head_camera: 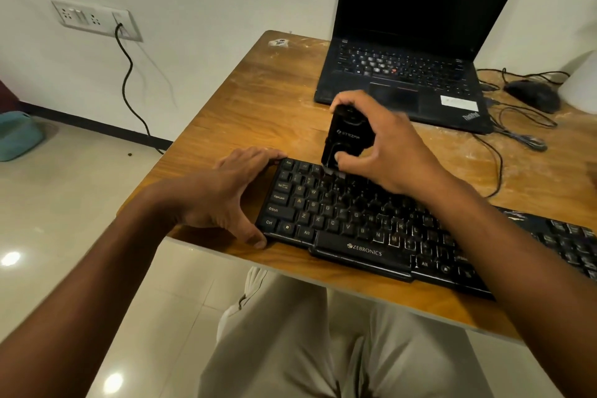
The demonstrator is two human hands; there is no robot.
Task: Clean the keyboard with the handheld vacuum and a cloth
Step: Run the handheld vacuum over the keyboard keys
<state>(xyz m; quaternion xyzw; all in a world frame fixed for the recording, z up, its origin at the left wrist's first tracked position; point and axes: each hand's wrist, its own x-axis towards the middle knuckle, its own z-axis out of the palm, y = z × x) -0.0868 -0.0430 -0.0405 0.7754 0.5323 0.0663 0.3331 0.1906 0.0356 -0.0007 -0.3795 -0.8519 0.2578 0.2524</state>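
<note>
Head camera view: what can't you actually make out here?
- Handheld vacuum nozzle: blurred and covered by the right hand, so contact with the keys is unclear.
- Keyboard: its right end is cut off by the frame edge.
- Cloth: none visible in this view.
- Number-row keys: hidden under the right hand.
- Left hand steadies the keyboard's left end.

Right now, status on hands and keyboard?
Right hand grips handheld vacuum, nozzle on top key rows. Left hand braces keyboard end. Nothing blocking.
</note>
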